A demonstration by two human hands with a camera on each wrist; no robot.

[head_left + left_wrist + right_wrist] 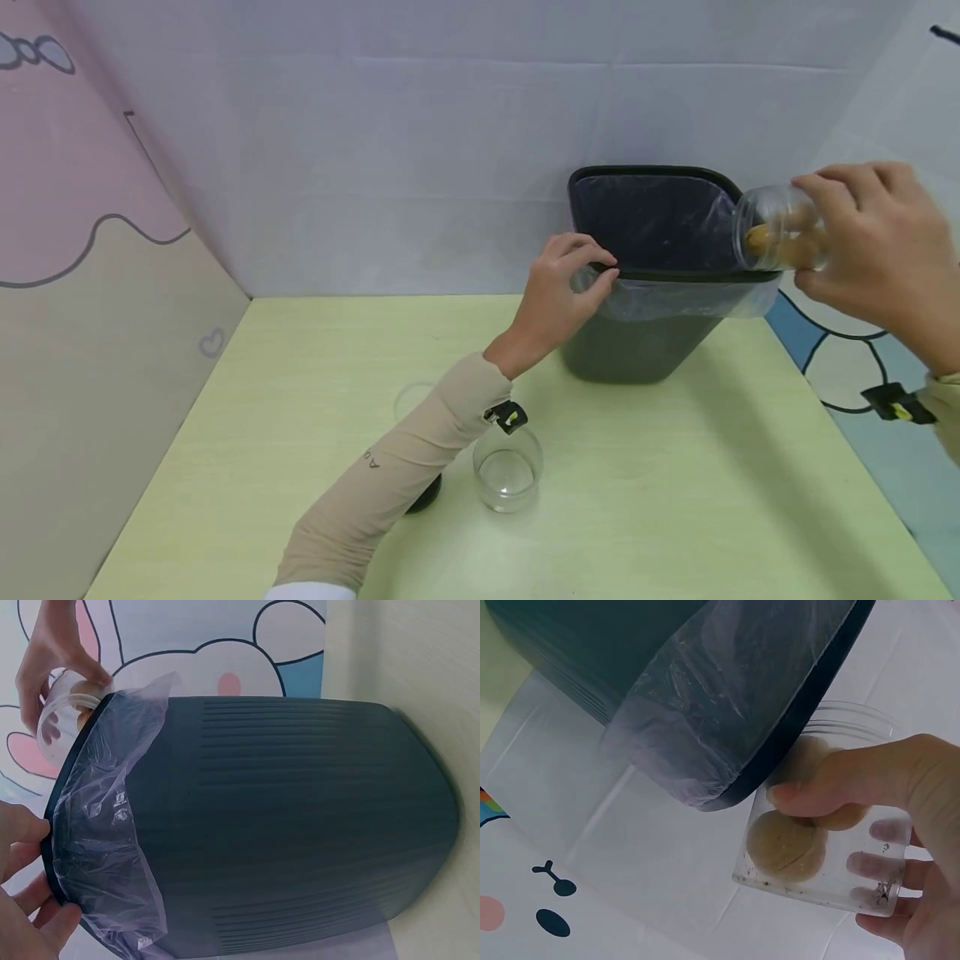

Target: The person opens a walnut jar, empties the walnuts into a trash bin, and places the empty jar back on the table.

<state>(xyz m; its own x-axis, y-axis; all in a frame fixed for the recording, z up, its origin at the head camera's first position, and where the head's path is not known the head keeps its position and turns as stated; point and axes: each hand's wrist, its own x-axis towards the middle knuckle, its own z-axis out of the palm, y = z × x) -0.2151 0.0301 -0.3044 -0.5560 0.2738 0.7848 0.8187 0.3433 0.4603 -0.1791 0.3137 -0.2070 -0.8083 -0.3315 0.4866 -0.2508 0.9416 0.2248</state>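
A dark bin (622, 350) with a black rim stands at the back right of the table, lined with a clear plastic bag (105, 840) folded over its edge. My left hand (558, 292) pinches the near side of the rim, as the left wrist view also shows. My right hand (885, 237) grips a clear jar (870, 847), tipped on its side with its mouth at the bin's right corner. Several round yellow-brown pieces (784, 847) lie inside the jar; their exact kind I cannot tell. Small dark specks cling near the jar's base.
An open clear glass container (507, 475) stands on the pale yellow table (637, 517) below my left forearm. Partly behind that sleeve are a black round piece (427, 497) and a clear ring-like outline (411, 393). Printed sheets (450, 142) hang behind and beside the table.
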